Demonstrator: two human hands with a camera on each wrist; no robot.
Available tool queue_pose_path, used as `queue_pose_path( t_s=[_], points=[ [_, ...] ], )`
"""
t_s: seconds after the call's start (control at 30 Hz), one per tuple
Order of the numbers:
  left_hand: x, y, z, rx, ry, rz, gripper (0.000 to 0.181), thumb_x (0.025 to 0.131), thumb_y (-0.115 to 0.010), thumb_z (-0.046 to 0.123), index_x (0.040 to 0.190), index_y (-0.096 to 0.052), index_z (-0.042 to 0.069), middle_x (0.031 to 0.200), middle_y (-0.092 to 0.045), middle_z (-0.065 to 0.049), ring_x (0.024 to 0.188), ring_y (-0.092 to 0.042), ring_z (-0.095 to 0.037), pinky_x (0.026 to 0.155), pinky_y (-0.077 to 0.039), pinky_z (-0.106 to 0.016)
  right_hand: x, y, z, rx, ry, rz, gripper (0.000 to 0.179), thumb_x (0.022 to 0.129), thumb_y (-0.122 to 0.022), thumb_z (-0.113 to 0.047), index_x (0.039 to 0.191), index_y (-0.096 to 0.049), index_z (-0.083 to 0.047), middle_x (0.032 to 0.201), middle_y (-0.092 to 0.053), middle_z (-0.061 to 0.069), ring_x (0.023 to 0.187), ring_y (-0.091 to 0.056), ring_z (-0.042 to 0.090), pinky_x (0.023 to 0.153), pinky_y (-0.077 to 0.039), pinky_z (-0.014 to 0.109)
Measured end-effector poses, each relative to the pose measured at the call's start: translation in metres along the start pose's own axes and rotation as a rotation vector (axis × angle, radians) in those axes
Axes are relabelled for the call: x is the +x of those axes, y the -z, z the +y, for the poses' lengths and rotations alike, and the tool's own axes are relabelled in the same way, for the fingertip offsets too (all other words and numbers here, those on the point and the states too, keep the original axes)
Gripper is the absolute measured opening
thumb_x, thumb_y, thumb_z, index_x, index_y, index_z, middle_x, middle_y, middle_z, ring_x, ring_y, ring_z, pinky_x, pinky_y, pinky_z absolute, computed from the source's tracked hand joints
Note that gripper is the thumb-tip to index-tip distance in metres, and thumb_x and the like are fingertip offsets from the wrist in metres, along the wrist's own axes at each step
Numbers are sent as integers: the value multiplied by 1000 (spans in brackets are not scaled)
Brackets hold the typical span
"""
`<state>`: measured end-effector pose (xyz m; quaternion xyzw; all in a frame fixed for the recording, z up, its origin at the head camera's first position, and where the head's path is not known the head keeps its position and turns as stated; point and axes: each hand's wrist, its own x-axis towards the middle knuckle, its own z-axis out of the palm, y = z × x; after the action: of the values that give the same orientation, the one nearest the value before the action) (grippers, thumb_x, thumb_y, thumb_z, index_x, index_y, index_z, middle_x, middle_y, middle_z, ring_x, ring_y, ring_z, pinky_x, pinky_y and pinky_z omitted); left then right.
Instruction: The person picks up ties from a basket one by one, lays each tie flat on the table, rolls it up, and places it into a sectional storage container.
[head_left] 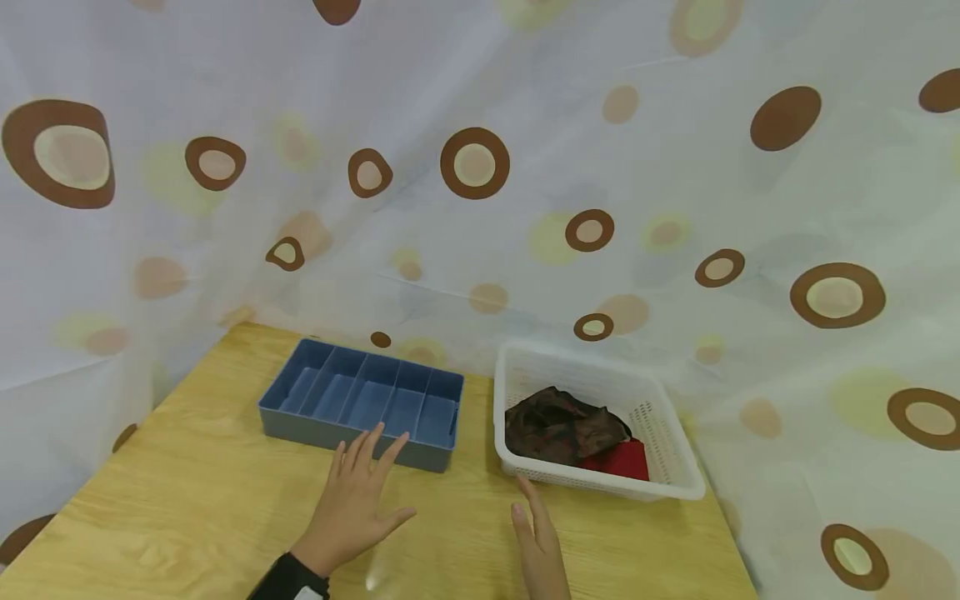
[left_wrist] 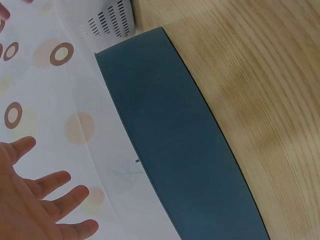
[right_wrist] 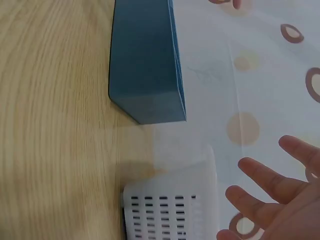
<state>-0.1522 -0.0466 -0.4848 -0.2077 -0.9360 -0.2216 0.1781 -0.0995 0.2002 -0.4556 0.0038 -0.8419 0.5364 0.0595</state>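
My left hand [head_left: 351, 508] is held over the table with fingers spread, close to the front side of a blue divided box [head_left: 322, 429]; it holds nothing. The box has several narrow compartments, and no contents show in them. My right hand [head_left: 540, 546] hovers just in front of a white plastic basket [head_left: 678, 458], fingers extended and nothing in them. Inside the basket lie a crumpled dark brown patterned cloth [head_left: 558, 425] and a red cloth-like item [head_left: 626, 461], partly hidden under it. In the right wrist view the fingers [right_wrist: 272, 182] are spread apart.
Both containers stand side by side on a light wooden table [head_left: 187, 492], with a narrow gap between them. Behind and to the sides hangs a white curtain [head_left: 420, 92] with brown and yellow spots, reaching the table's back edge.
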Motion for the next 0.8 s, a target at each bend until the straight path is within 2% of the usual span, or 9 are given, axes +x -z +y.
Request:
queue_pose_path(
  t_s=[0.17,0.23,0.33,0.43,0.5,0.6,0.7,0.8],
  points=[
    [9,-8,4,-16,23,-28,90,73,-71,56,146,-34,18,145,-36,-23,129,-39,-43,104,-29,-64,22,-12,8,6,69,-58,47,102,-38,-25,143,-34,-2,148,-33,22,137,-27,45,105,-25,66],
    [13,-11,4,-12,22,-38,90,72,-71,56,146,-35,18,144,-37,-23,128,-40,-43,103,-30,-64,31,-14,9,-23,82,-79,48,102,-38,-26,144,-34,-3,149,-32,22,136,-29,45,105,-27,64],
    [22,-15,3,3,11,-39,90,72,-72,56,145,-36,17,143,-38,-24,127,-41,-43,103,-30,-63,44,-13,9,-67,86,-100,48,102,-38,-29,144,-34,-6,147,-36,21,130,-39,42,101,-36,58],
    [37,-16,2,10,-7,-27,90,72,-72,55,145,-37,16,143,-38,-24,127,-41,-43,104,-30,-63,57,-5,3,-115,121,-106,47,101,-40,-29,144,-35,-9,143,-40,20,119,-48,36,91,-46,43],
    [50,-14,0,9,-25,-23,90,72,-72,54,145,-35,16,144,-37,-24,128,-40,-43,105,-29,-63,68,4,-4,-151,160,-101,48,100,-43,-28,144,-35,-11,142,-42,18,114,-52,33,85,-48,37],
    [74,-10,-5,7,-68,-19,92,73,-74,52,147,-32,15,145,-35,-24,129,-39,-42,106,-27,-62,93,25,-15,-244,226,-88,51,98,-50,-26,145,-35,-12,142,-43,16,114,-53,33,86,-48,41],
    [96,-3,-11,29,-114,-35,97,73,-75,49,148,-26,13,144,-36,-24,128,-41,-42,107,-28,-60,128,55,-16,-413,246,-73,56,94,-57,-25,145,-36,-13,142,-45,14,115,-55,32,89,-47,48],
    [113,3,-18,54,-150,-83,101,72,-77,47,150,-21,14,145,-36,-23,127,-42,-41,107,-30,-57,162,92,-3,-638,233,-74,59,92,-60,-24,143,-36,-10,137,-50,17,112,-57,34,89,-48,49]
  ],
)
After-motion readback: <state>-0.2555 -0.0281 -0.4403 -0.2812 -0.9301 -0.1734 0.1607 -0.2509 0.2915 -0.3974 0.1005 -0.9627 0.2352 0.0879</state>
